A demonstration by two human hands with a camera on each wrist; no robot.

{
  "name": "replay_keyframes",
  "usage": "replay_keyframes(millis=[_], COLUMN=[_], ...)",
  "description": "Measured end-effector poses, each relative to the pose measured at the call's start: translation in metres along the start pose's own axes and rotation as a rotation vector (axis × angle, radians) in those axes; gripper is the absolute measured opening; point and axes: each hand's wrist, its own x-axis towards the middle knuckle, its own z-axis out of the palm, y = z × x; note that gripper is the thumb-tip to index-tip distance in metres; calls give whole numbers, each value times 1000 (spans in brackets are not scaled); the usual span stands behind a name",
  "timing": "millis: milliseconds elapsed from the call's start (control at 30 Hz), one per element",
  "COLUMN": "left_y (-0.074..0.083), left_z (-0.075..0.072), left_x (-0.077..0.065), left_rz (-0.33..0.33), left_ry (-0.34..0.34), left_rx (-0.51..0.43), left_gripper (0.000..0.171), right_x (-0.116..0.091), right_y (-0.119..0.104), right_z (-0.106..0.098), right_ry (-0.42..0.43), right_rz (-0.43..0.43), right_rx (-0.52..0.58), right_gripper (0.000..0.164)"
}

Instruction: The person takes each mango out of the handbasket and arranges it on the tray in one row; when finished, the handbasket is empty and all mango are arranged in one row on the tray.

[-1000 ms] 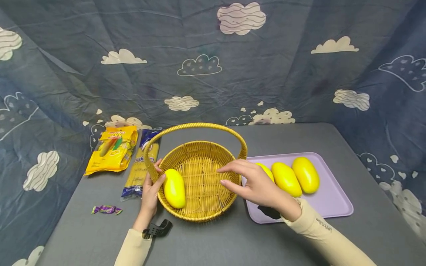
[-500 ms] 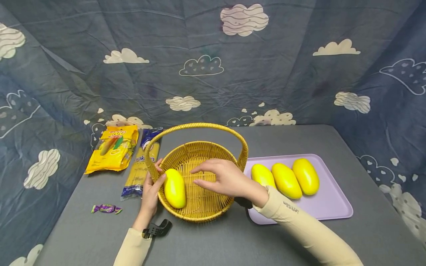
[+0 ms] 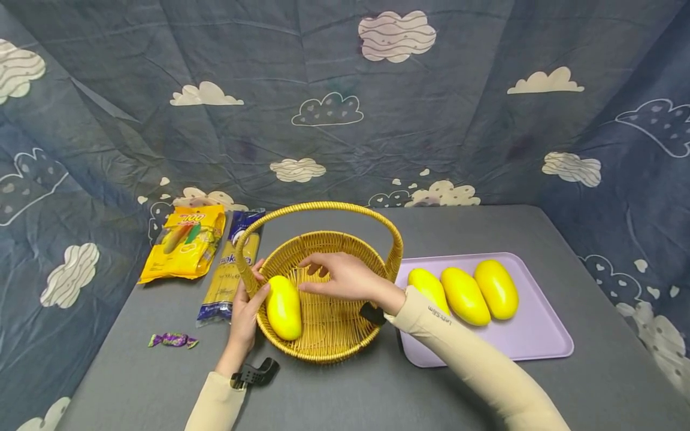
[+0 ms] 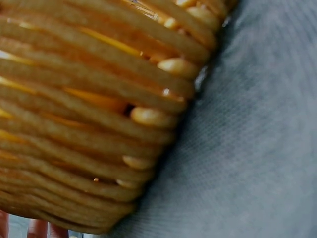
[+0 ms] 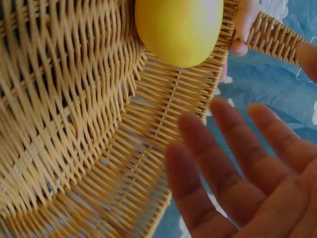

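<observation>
A golden wicker basket [image 3: 334, 335] with a tall arched handle stands in the middle of the table. My left hand [image 3: 245, 314] grips its left rim near the foot of the handle, thumb on the inner side. One yellow mango [image 3: 284, 308] lies in the basket against the left wall, by that thumb. Over the basket, just right of the mango, hovers my right hand [image 3: 347, 276], holding nothing. In the right wrist view its fingers [image 5: 233, 148] are spread and loosely bent below the mango [image 5: 181, 29]. The basket's outer weave [image 4: 89, 114] fills much of the left wrist view.
On the right lies a lilac tray [image 3: 539, 335] bearing three more mangoes [image 3: 466, 296]. Left of the basket are a pasta packet [image 3: 221, 287], a yellow candy bag [image 3: 183, 245] and a purple wrapped candy [image 3: 173, 340]. A cloud-patterned cloth [image 3: 458, 137] hangs behind the table.
My right hand has travelled left from the basket's right rim to beside the mango inside. The left hand keeps its grip on the rim, and the mangoes have not moved.
</observation>
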Motion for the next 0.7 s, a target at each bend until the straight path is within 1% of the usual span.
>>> replay_keyframes(millis=[167, 367, 567, 700], left_y=[0, 1, 0, -1], left_z=[0, 1, 1, 0], left_x=[0, -1, 0, -1], left_rz=[4, 6, 18, 21], left_ry=[-6, -11, -11, -9], left_rx=[2, 7, 11, 11], left_gripper=[27, 30, 29, 29], right_x=[9, 19, 22, 24], right_y=[2, 4, 7, 9], right_z=[5, 16, 23, 28], right_ry=[-71, -130, -224, -254], right_rz=[60, 113, 196, 227], right_rx=[47, 76, 167, 231], right_gripper=[48, 50, 60, 64])
